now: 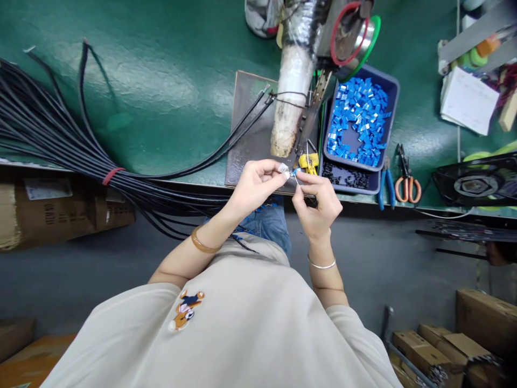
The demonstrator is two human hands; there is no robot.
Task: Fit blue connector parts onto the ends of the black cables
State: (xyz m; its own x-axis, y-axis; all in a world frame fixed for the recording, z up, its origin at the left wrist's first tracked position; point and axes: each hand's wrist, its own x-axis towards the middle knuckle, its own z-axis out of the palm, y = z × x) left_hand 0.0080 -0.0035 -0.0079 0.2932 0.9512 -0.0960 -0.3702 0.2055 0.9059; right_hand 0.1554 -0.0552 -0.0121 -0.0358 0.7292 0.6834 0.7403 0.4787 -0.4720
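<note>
1. Two hands, one person. Left hand (260, 183): thumb and fingertips pinched together, grasping one small blue piece (297, 171).
2. Right hand (319, 202): thumb and forefinger closed in on the same piece from the other side; exact finger contact too small to tell.
3. Piece location: between both sets of fingertips, at the front edge of the green bench (169, 118), just beside one yellow object (309, 161).
4. Bins: two. Upper bin (394, 116) holds many blue pieces (357, 102), too many to count; lower bin (363, 190) holds many black pieces (343, 175), also uncounted.
5. Cables: one thick black cable bundle (76, 145), one red tie (113, 175) around it, strand count unclear. Two cable ends (252, 106) lie over one dark plate (246, 167).
6. One whitish pipe (288, 102), wrapped at top, above the plate; two rims beside it, one red (333, 37), one green (375, 40).
7. Hand tools: two, right of bins. One blue-handled (386, 188), one orange-handled (407, 188), near each other.
8. Far right: one black fan (476, 183), one paper stack (468, 99).
9. Bracelets: two, one per wrist: brown bangle (204, 242) left, silver bangle (322, 265) right.
</note>
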